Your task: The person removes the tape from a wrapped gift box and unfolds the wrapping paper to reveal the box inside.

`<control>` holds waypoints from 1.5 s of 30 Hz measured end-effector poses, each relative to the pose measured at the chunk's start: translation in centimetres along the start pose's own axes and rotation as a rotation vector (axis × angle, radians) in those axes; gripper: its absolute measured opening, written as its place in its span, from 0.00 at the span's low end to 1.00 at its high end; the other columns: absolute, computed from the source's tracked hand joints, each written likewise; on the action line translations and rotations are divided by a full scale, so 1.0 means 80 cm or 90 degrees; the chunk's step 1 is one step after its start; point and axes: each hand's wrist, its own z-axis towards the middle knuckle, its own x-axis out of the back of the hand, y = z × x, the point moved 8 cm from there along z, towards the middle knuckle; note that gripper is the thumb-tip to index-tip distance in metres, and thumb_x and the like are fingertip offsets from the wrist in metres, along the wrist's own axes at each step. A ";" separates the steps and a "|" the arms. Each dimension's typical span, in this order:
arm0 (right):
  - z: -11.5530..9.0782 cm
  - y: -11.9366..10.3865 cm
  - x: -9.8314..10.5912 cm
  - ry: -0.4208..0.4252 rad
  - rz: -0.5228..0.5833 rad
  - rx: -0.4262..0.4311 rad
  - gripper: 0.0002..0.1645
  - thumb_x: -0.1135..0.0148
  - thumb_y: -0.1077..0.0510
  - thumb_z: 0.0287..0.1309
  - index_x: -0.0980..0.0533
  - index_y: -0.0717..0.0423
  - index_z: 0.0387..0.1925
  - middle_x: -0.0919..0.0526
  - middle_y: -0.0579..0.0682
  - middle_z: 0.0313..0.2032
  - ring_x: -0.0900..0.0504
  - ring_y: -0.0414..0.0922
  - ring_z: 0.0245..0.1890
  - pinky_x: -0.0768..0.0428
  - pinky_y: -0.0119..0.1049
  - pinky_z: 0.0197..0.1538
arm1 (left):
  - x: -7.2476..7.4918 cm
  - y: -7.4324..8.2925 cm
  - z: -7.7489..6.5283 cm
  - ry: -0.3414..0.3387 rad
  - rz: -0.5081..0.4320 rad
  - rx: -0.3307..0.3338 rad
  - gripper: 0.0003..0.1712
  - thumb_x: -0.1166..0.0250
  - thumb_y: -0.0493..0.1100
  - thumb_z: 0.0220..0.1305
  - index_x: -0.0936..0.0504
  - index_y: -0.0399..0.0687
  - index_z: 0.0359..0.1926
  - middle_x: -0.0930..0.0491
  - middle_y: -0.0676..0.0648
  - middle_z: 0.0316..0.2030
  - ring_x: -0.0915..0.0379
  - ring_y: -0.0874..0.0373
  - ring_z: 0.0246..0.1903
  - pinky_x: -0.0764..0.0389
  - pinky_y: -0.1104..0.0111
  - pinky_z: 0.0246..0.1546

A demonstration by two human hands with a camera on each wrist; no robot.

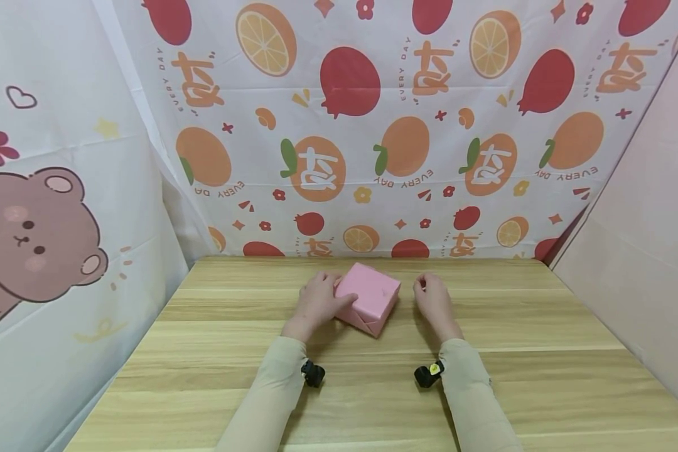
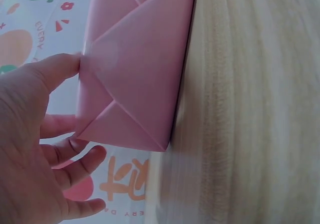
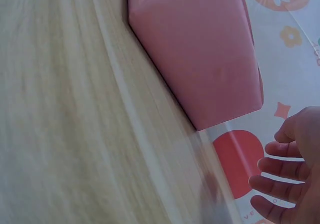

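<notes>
A box wrapped in pink paper [image 1: 370,290] sits turned at an angle on the wooden table. Folded paper flaps [image 2: 135,68] cross the side that faces the left wrist camera. My left hand [image 1: 319,300] holds the box at its left corner, the thumb on the top edge and the other fingers along the far left side, partly hidden behind it. To the right of the box, my right hand [image 1: 434,301] is raised with nothing in it. Its fingers [image 3: 282,169] hang loosely curled, apart from the pink paper.
The wood-grain table [image 1: 203,370] ends at the back against a cloth [image 1: 350,81] printed with fruit. A curtain with a bear [image 1: 34,238] hangs on the left, and a plain pale panel [image 1: 644,207] stands on the right. Each wrist wears a small black camera [image 1: 313,373].
</notes>
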 end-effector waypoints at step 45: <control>-0.020 -0.071 -0.030 0.007 -0.002 0.192 0.05 0.37 0.58 0.62 0.22 0.54 0.31 0.21 0.53 0.43 0.23 0.51 0.48 0.21 0.47 0.54 | 0.008 0.002 -0.002 0.028 0.014 -0.011 0.16 0.33 0.56 0.60 0.24 0.51 0.28 0.26 0.52 0.24 0.32 0.58 0.25 0.34 0.68 0.26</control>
